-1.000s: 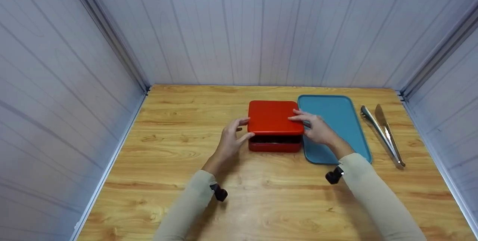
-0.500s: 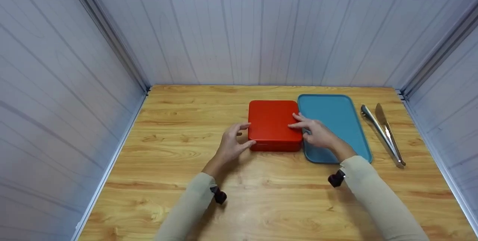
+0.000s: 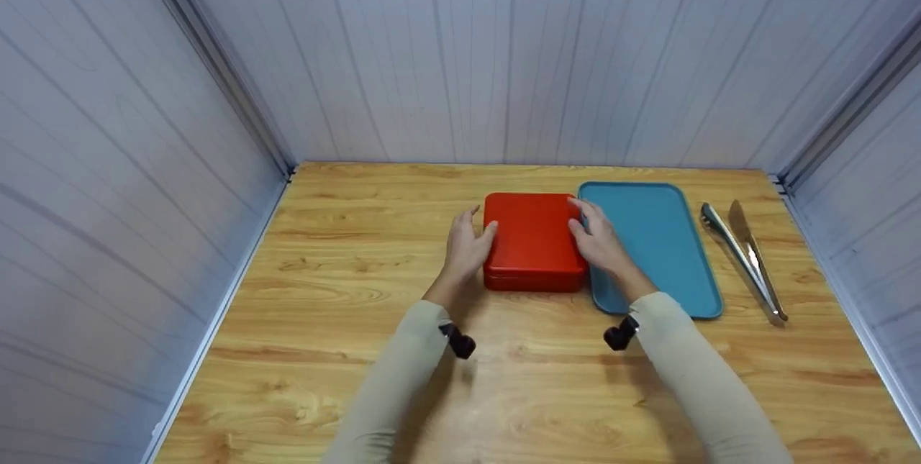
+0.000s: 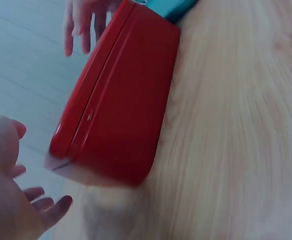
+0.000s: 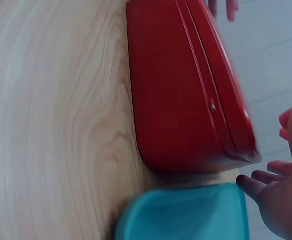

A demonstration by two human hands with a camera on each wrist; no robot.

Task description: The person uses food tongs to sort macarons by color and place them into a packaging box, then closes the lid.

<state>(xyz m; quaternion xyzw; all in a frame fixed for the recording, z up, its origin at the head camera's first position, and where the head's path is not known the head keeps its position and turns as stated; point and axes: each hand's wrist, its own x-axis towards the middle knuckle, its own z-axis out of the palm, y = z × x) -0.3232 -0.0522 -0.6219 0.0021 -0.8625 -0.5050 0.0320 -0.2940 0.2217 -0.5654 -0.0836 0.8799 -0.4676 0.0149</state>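
Note:
A square red box (image 3: 536, 234) stands on the wooden table with its lid on. In the left wrist view a thin seam runs along the side of the box (image 4: 130, 95) just under the top. My left hand (image 3: 466, 244) is at its left side, thumb near the lid's edge and fingers loosely spread. On the opposite side is my right hand (image 3: 599, 241), its thumb and fingers beside the right edge. The wrist views show a gap between the box and each hand, and neither hand holds anything.
A blue tray (image 3: 651, 241) lies right beside the box, partly under my right forearm. Farther right lie metal tongs (image 3: 741, 259) and a spatula-like utensil with a broad brown blade (image 3: 740, 223). Pale panelled walls (image 3: 460, 54) enclose the table (image 3: 338, 306) at the back and sides.
The lid has come down from a raised, gapped position onto the box. Both hands have since let go of it and moved along its sides toward the back.

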